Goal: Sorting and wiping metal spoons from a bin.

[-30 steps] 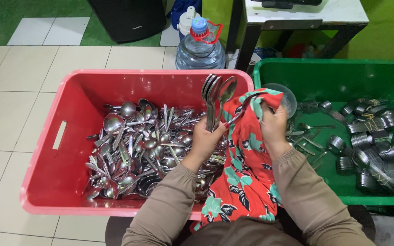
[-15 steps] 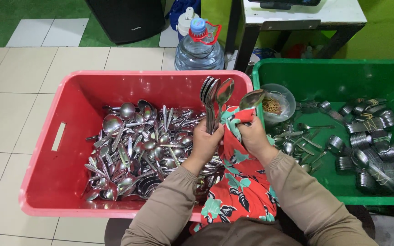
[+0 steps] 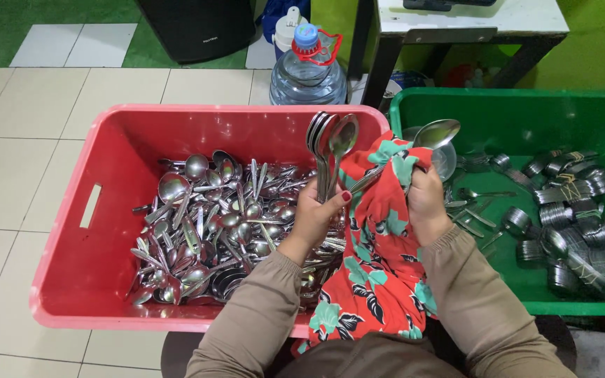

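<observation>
- Left hand (image 3: 314, 213) closed round a bunch of spoons (image 3: 328, 143), upright over the red crate (image 3: 85, 266).
- Right hand (image 3: 425, 199) grips a floral cloth (image 3: 376, 266) wrapped on one spoon (image 3: 434, 134), beside the green crate (image 3: 519, 105).

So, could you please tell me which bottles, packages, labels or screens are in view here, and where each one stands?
Large clear plastic water bottle: on the floor behind the red plastic crate, round, blue cap, red carry ring.
Small white bottle: just behind the water bottle, white cap, partly hidden.
Black box-like unit: top centre, with a small pale label too small to make out.
No screen is clearly visible.
</observation>
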